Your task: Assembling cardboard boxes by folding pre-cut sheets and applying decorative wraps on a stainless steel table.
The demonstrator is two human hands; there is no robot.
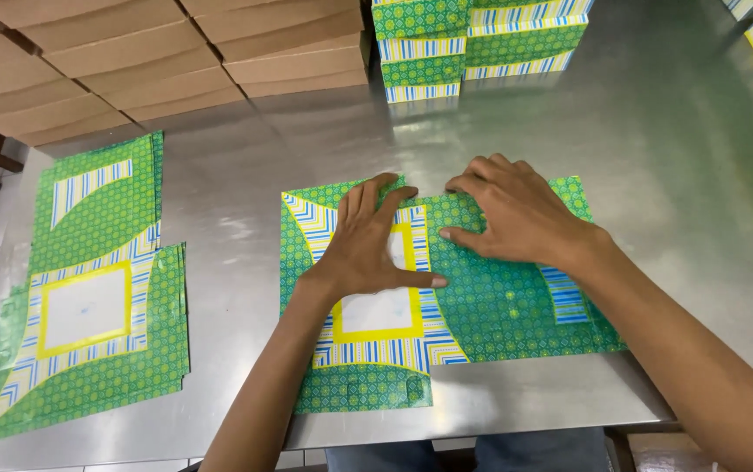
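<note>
Steel desk (656, 175), bare and shiny, carries your work: one flat green patterned box blank (490, 306) lies in the middle near you, its long axis running left to right, the yellow-framed white window panel toward the left and the short tab flap pointing at you off the near edge. Your left hand (372, 249) presses flat over the window panel; your right hand (516, 214) spreads on the far right part. Neither grip closes on anything: fingers are splayed, palms down. You appear to be at the creasing step, holding the sheet along a fold line. The next move likely calls for lifting one side while the other palm pins it. A stack of flat blanks (88, 288) waits left; brown cartons (158, 61) and folded green boxes (472, 39) sit far.
</note>
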